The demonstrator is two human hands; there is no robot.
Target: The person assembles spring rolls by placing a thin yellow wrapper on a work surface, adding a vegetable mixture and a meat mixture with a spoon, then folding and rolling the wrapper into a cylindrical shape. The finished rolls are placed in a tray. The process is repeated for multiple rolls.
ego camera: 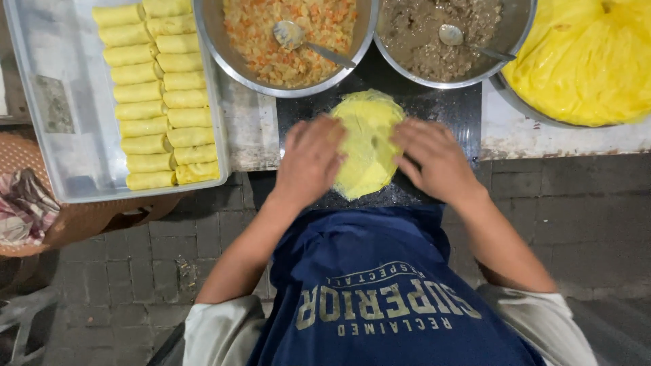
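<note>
A round yellow wrapper (pixel 367 139) lies flat on a dark board (pixel 441 112) right in front of me. My left hand (pixel 310 159) rests palm down on the wrapper's left edge. My right hand (pixel 434 159) presses on its right edge, fingers bent over the wrapper. Neither hand grips anything else. Whether filling lies under the wrapper is hidden.
A clear plastic tray (pixel 61 102) at the left holds several rolled yellow wraps (pixel 159 91) in two rows. Behind the board stand a metal bowl of orange-flecked filling (pixel 288 41) with a spoon, a bowl of brown filling (pixel 441 34) with a spoon, and a stack of yellow wrappers (pixel 586 61).
</note>
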